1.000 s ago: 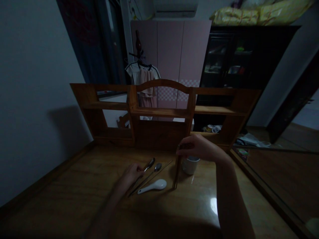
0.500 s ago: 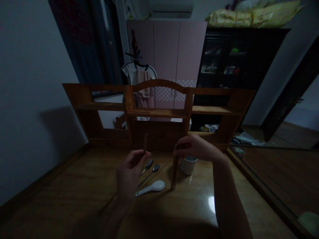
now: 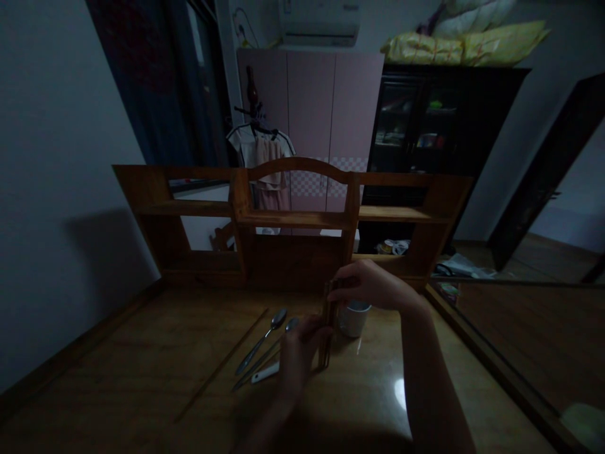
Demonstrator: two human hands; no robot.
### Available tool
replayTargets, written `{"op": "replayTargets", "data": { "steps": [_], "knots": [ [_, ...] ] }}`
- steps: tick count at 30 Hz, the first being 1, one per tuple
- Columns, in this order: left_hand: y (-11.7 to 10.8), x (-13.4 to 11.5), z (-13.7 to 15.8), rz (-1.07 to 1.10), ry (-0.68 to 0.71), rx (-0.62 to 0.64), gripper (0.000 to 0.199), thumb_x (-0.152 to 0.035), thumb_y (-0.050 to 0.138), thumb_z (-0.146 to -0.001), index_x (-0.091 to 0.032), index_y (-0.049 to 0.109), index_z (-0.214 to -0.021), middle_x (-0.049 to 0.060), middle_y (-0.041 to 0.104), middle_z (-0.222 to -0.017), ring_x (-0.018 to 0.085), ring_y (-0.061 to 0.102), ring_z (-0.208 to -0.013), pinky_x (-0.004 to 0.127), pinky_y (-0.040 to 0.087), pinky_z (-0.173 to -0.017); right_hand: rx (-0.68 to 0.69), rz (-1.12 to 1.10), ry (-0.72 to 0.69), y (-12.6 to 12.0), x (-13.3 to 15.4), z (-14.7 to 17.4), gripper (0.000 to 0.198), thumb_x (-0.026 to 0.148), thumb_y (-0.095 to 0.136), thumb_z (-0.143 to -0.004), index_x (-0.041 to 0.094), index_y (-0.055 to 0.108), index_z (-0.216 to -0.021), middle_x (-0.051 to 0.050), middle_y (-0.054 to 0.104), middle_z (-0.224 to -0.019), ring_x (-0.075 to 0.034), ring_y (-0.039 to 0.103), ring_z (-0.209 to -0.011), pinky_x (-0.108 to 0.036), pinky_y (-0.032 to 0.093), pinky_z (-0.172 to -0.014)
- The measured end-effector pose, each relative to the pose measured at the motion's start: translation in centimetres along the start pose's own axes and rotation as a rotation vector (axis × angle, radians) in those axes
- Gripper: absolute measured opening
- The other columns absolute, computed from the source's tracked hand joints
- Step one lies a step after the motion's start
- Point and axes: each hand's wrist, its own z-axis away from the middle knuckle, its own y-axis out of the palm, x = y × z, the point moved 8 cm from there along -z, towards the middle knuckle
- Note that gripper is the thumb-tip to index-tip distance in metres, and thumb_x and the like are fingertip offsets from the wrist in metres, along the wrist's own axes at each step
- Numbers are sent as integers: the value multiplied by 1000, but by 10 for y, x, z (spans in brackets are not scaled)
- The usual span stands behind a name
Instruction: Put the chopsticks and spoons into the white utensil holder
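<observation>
One left hand (image 3: pixel 299 353), fingers pinching upright chopsticks (image 3: pixel 326 353) at mid-length; alongside, white spoon (image 3: pixel 265 373), part-hidden, and two metal spoons (image 3: pixel 279 317). Slightly beyond, right hand (image 3: pixel 366 287) pinching the chopsticks' upper ends, beside pale mug (image 3: pixel 353 323). Farther back, wooden shelf unit (image 3: pixel 293 219).

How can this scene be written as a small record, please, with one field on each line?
Right hand: holds chopsticks near their top, roughly upright
Left hand: at the chopsticks, lower down; exact grip unclear
Cup: white, upright, beside the chopsticks
Metal spoons: two, lying side by side; one partly hidden by left hand
White spoon: handle visible, remainder hidden
Thin stick: on table, left of the metal spoons
Shelf: wooden, behind everything above
</observation>
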Motion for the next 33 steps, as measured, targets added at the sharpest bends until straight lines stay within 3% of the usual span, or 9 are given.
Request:
{"op": "replayTargets", "data": {
  "steps": [11, 33],
  "knots": [
    [7, 17, 0, 55, -71, 115, 25, -33, 68, -77, -18, 75, -95, 4, 75, -94, 25, 68, -91, 30, 53, -79, 16, -38, 1, 2, -2, -1, 27, 42, 69, -80, 15, 70, -82, -3, 71, -70, -15, 65, -65, -22, 46, -55],
    [6, 25, 0, 0, -121, 134, 28, -40, 70, -76, -19, 76, -92, 2, 76, -91, 24, 68, -89, 26, 50, -75, 76, -23, 1, 8, -4, -3, 28, 44, 70, -78, 16, 71, -80, -3, 72, -72, -16, 67, -65, -22, 47, -55]
  ]
}}
